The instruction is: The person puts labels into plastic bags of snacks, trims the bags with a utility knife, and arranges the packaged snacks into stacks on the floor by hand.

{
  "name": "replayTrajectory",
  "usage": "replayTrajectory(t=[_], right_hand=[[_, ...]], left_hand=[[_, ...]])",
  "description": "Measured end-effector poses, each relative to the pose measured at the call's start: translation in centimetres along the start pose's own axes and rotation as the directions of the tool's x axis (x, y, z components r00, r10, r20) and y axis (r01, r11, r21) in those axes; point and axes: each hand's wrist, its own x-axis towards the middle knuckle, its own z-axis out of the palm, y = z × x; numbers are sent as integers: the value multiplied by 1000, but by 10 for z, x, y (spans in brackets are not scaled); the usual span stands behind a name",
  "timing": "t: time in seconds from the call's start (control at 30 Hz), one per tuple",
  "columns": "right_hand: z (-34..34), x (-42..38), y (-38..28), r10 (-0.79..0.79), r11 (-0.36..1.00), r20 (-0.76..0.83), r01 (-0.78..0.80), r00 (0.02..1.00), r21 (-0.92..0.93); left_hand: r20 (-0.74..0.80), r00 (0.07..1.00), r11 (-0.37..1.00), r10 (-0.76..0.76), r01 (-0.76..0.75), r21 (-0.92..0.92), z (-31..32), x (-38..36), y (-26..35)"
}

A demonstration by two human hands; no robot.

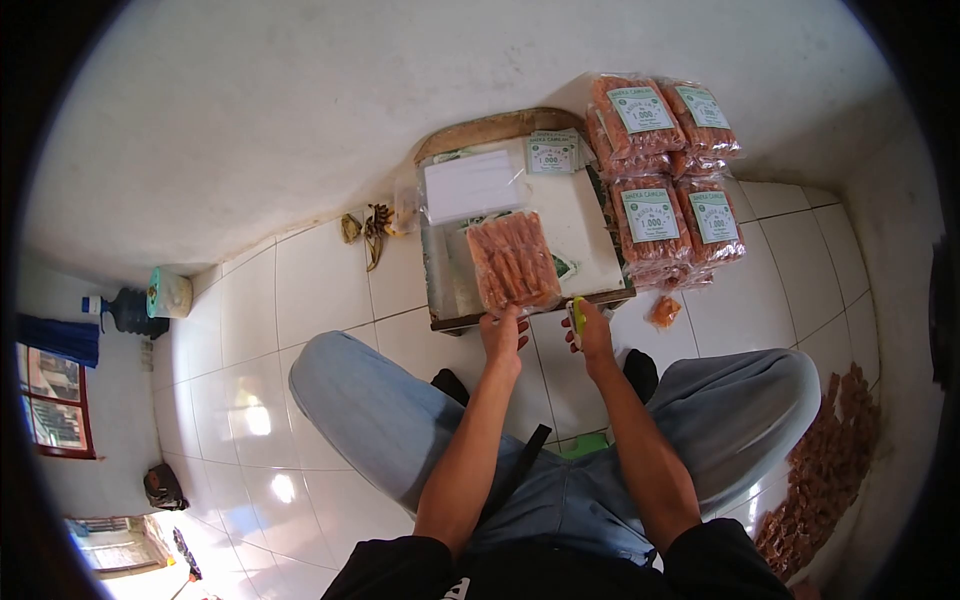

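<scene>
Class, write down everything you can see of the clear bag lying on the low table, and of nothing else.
The clear bag looks like thin, shiny plastic, packed with orange-brown pieces in rows. It is roughly rectangular, with no label on its visible side. It lies slightly askew at the near edge of the low table, where the left hand grips its near end. Whether that end is sealed cannot be told.

1 table (585, 215): labels (553, 155), sheets (470, 188), packet (513, 262).

Flat clear packet, reddish-brown sticks (513, 258)
</scene>
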Motion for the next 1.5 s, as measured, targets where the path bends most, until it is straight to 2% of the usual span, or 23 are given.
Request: replayTrajectory(t=[0.07, 0.17, 0.23, 0.3, 0.4, 0.5, 0.57, 0.7, 0.8, 0.9, 0.97, 1.13, 1.3, 1.43, 1.5], right_hand=[[1, -3, 3, 52, 995, 116, -42, 992, -89], [5, -8, 6, 77, 980, 166, -44, 983, -194], [7, -10, 7, 89, 981, 188, -53, 978, -188], [9, -10, 9, 100, 981, 210, -61, 972, -182], [12, -10, 13, 125, 990, 246, -106, 961, -88], [14, -7, 18, 38, 999, 291, -34, 956, -17], [13, -3, 22, -98, 995, 350, 95, 932, 24], [16, -3, 18, -80, 997, 339, 73, 937, 34], [20, -6, 15, -110, 993, 361, 118, 926, -2], [25, -8, 11, -100, 994, 372, 113, 923, -13], [28, -5, 14, -81, 997, 352, 73, 932, 38], [30, -5, 12, -70, 998, 338, 64, 938, 30], [28, 3, 19, -66, 998, 384, 62, 921, 22], [28, 4, 22, -73, 997, 377, 63, 923, 39], [29, 5, 23, -78, 997, 380, 69, 922, 37]], left_hand=[[-2, 1000, 1000, 8, -8, 7, 0, 0, -1], [-17, 999, 1000, 29, -30, -8, 6, -7, 1], [-32, 999, 999, 42, -43, -30, 7, -7, -2], [34, 997, 997, 75, -74, -11, 6, -1, -7], [40, 993, 993, 112, -110, -40, 7, 6, -12], [50, 994, 988, 95, -89, -125, 8, 0, -10], [50, 993, 984, 106, -98, -152, 10, 4, -14], [25, 988, 971, 152, -145, -189, 13, 4, -17], [-22, 988, 968, 152, -154, -198, 14, 2, -17], [19, 992, 967, 123, -116, -226, 12, 4, -16], [9, 992, 969, 123, -118, -215, 12, 5, -15], [4, 993, 978, 116, -114, -175, 9, 16, -19], [156, 979, 976, 133, -101, -195, 4, 19, -15], [82, 991, 980, 108, -93, -175, 5, 34, -25], [78, 991, 990, 106, -98, -99, 3, 42, -30]])
